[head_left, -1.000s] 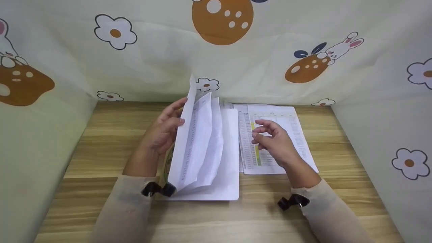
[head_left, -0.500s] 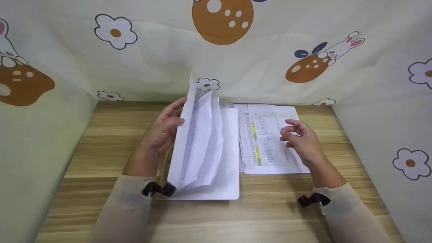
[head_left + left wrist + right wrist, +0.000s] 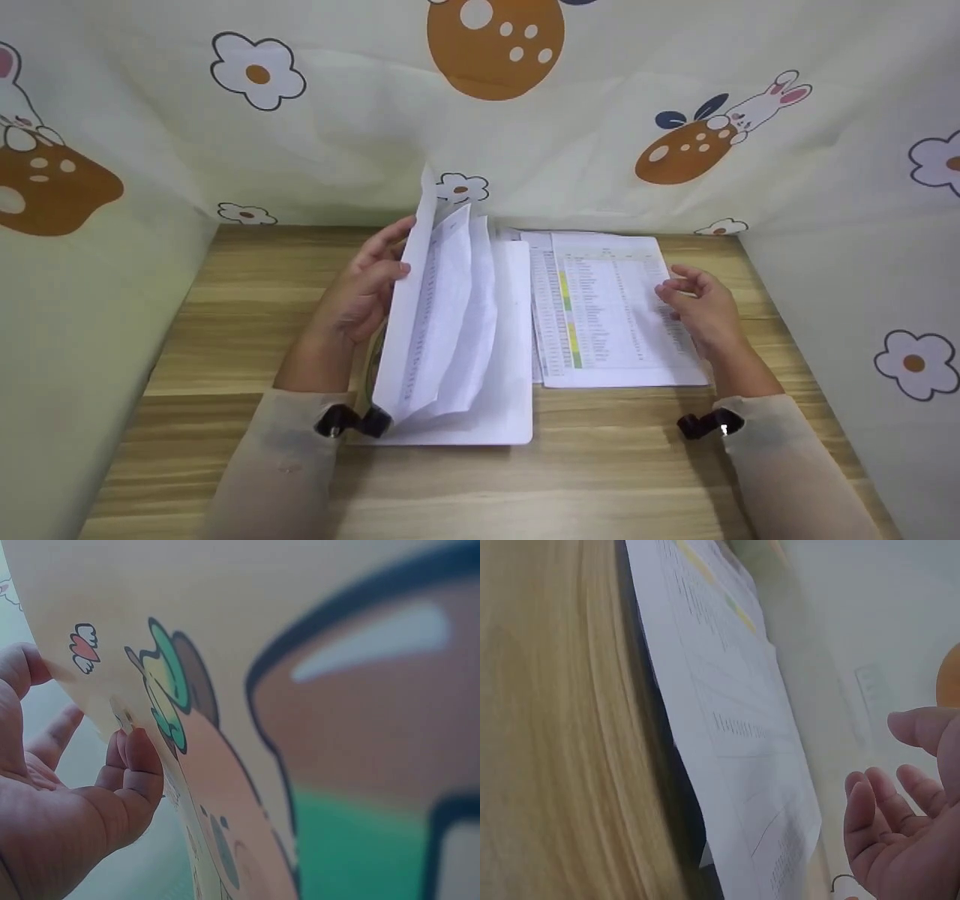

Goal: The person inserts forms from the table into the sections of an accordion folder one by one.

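My left hand (image 3: 365, 289) grips the raised cover of a folder (image 3: 400, 330), thumb on the near side and fingers behind. In the left wrist view the cover's outer face (image 3: 232, 787) carries a colourful cartoon print. Printed sheets (image 3: 450, 315) stand tilted inside, beside the white inner back (image 3: 510, 360) lying flat. To the right, a printed table sheet (image 3: 619, 322) with yellow and green cells tops several papers. My right hand (image 3: 709, 311) is over that sheet's right edge, fingers loosely bent and holding nothing. The right wrist view shows its fingers (image 3: 889, 802) apart from the paper.
A wooden table (image 3: 585, 472) lies under everything. Behind it and at both sides hangs a pale curtain (image 3: 360, 112) printed with flowers, rabbits and orange shapes. Another printed sheet (image 3: 538, 315) shows partly beneath the top one, close to the folder's right edge.
My right hand has moved right across the printed table sheet to its right edge, uncovering its middle. The left hand and the raised cover have stayed in place.
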### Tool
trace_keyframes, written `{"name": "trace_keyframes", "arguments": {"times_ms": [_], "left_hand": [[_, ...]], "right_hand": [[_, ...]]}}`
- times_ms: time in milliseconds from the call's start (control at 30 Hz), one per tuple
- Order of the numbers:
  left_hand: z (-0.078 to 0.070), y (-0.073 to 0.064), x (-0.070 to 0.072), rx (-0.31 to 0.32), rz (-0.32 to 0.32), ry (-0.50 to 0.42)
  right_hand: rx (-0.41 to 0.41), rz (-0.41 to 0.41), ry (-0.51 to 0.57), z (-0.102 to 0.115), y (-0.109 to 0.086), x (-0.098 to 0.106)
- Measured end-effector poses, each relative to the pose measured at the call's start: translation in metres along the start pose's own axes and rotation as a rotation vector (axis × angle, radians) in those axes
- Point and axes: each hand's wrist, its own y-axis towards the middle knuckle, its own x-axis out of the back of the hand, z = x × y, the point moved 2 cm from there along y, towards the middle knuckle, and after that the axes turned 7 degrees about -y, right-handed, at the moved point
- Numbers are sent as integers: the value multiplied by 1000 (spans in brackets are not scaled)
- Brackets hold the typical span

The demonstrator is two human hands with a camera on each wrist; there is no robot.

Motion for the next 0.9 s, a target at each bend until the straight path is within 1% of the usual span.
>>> {"name": "trace_keyframes", "arguments": {"times_ms": [267, 600, 733, 900], "left_hand": [[0, -1, 0, 0, -5, -4], [1, 0, 0, 6, -14, -10], [1, 0, 1, 8, -12, -3], [2, 0, 1, 5, -1, 1]], "right_hand": [[-11, 2, -115, -10, 9, 5], [-74, 37, -203, -26, 23, 3], [-73, 58, -244, -31, 27, 2], [-67, 74, -303, -31, 29, 1]]}}
